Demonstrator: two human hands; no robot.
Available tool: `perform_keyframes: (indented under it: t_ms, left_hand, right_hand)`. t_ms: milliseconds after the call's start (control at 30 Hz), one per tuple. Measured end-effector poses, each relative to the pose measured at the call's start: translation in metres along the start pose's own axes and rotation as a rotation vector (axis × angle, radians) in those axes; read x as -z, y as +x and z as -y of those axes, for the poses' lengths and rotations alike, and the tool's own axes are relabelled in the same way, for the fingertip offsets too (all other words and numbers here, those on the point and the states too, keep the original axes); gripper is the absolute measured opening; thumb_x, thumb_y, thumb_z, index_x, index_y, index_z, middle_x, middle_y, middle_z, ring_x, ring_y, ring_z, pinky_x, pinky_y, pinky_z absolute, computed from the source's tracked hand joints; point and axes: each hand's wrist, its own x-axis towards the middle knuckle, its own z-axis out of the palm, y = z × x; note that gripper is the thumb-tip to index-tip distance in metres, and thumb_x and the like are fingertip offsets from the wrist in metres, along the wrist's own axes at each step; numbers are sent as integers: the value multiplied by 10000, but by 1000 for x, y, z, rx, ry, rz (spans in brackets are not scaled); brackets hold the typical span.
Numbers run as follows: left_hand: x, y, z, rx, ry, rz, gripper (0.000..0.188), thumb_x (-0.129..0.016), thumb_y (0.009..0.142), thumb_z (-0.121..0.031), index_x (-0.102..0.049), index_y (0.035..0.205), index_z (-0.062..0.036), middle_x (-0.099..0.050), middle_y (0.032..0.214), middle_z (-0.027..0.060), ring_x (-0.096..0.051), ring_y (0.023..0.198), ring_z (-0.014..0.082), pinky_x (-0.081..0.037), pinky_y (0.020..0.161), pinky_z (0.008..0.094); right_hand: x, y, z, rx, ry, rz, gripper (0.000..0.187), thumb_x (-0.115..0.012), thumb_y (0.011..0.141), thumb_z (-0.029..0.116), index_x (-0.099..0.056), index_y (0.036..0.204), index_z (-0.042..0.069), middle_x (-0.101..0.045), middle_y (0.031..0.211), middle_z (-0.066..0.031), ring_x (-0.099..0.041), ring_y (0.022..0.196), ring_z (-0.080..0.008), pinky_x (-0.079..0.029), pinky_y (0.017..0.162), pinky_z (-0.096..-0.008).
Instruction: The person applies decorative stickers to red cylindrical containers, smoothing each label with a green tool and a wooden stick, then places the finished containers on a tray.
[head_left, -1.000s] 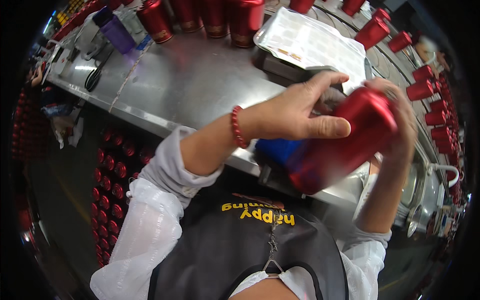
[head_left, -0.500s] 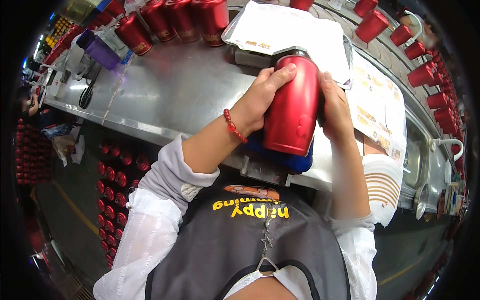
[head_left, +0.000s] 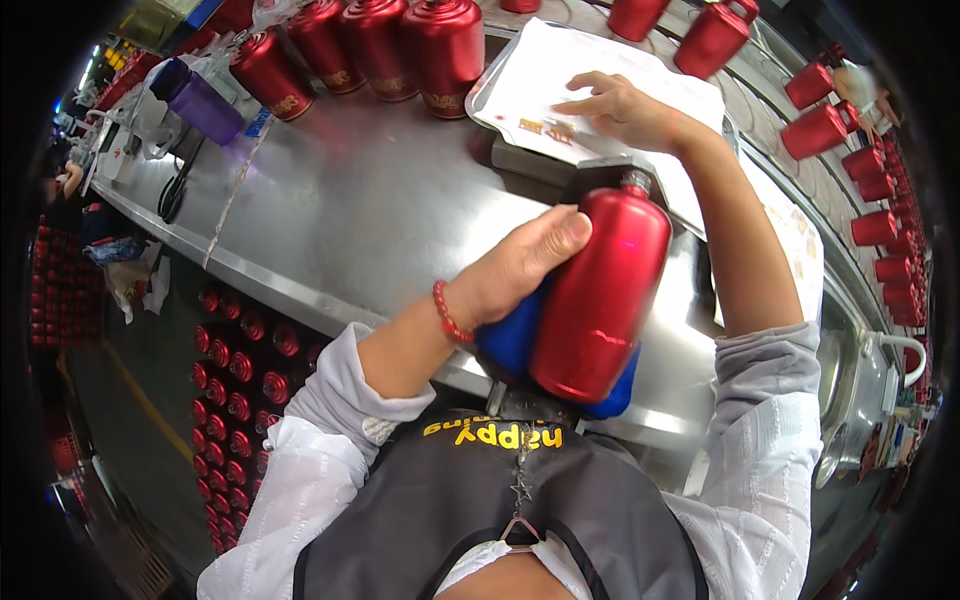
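Observation:
A red metal bottle (head_left: 606,290) with a bare threaded neck lies tilted on a blue padded rest (head_left: 510,335). My left hand (head_left: 520,265) grips its left side, thumb on the surface and the other fingers hidden behind. Beyond the bottle's neck, a white sheet (head_left: 655,80) with small gold-brown prints (head_left: 545,130) lies on a tray. My right hand (head_left: 625,112) is over this sheet with its fingers apart. Whether its fingertips touch the sheet I cannot tell.
Several red bottles (head_left: 447,55) stand at the back of the steel table (head_left: 350,190), near a purple bottle (head_left: 200,105). On the right, red bottles with loop caps (head_left: 715,40) line a conveyor. More red bottles (head_left: 240,365) are stacked below at the left.
My right hand has let go of the red bottle and moved up over the white sheet. In my left hand, the bottle has come lower and nearer to me.

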Motion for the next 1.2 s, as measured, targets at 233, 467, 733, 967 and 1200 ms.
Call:
perform_keyframes:
  t_ms: [233,467,733,967,1200]
  left_hand:
    - [3,-2,5,-35,132,0,724,-488,1021,-570,-435,1432,24,-579,1318,99,-559,1197,145,-434,1040,300]
    - [2,-2,2,-50,186,-32,679,-473,1037,-546,-463,1412,20,-590,1292,98,-563,1174,138,-438,1021,290]
    - [7,3,5,-70,160,-68,687,-490,1033,-540,-450,1425,23,-606,1263,97,-564,1153,133,-449,998,292]
    - [8,4,5,-60,119,-49,724,-507,1024,-545,-415,1453,30,-592,1280,99,-552,1170,137,-443,1010,288]
    - [14,4,10,-3,88,-21,779,-475,1025,-564,-345,1506,36,-526,1408,125,-508,1286,181,-395,1094,335]
  right_hand:
    - [-11,17,30,161,-96,-46,498,-627,872,-35,-722,1256,267,-524,1438,-105,-498,1272,-323,-481,1036,-407]
    - [-1,-2,14,-190,-455,-91,285,-572,962,171,-745,1180,232,-582,1370,-102,-518,1301,-279,-498,992,-411]
    - [-12,-13,-82,-324,-504,-255,287,-657,848,120,-761,1104,197,-611,1278,-71,-521,1264,-279,-535,921,-443]
    - [-4,-1,-128,-222,-334,-440,257,-686,886,138,-753,1133,161,-616,1233,-78,-555,1176,-300,-496,975,-409]
    - [-5,9,-97,-192,-347,-186,366,-678,854,28,-753,1182,172,-589,1265,-95,-539,1211,-311,-487,1018,-378]
